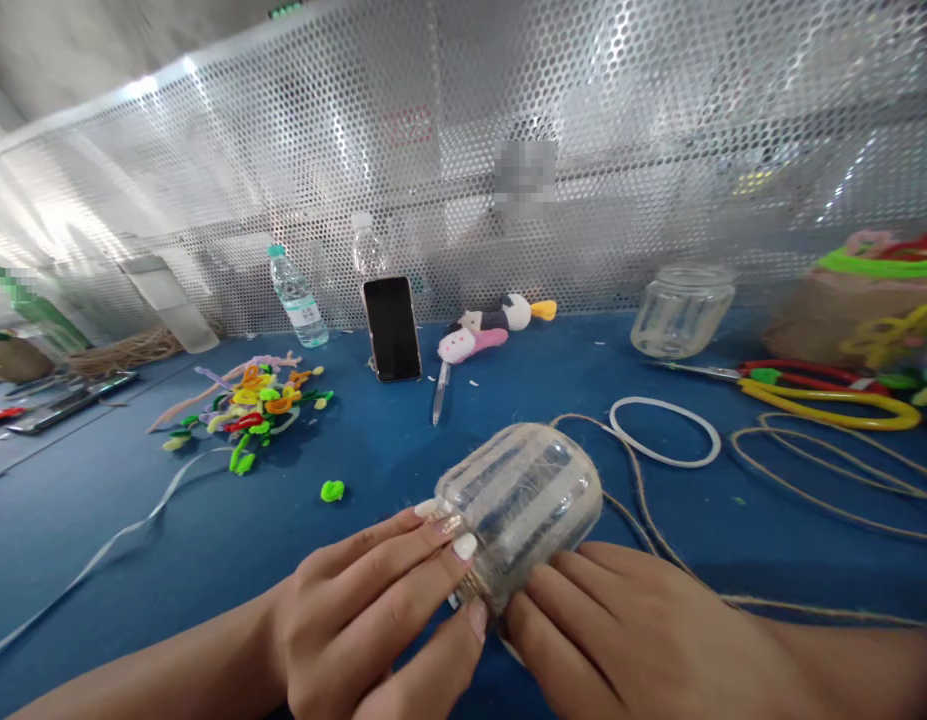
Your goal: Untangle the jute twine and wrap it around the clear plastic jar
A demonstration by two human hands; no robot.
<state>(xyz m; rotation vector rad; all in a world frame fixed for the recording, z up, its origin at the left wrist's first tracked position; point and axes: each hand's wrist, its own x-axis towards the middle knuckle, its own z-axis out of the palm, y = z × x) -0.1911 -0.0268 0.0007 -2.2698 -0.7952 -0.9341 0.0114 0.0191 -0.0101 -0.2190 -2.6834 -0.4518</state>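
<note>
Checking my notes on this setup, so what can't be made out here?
Head view:
- Twine around the glass jar: mostly hidden by the left hand and right hand.
- Burlap-covered container: cut off by the right edge.
- Green bottle: pixelated, near the left edge.
- Patch on the perforated metal screen: pixelated.

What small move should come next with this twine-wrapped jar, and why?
Probably another turn of jute twine around the glass jar's neck: the left hand and right hand hold the wrapped end, and loose twine trails across the table.
</note>
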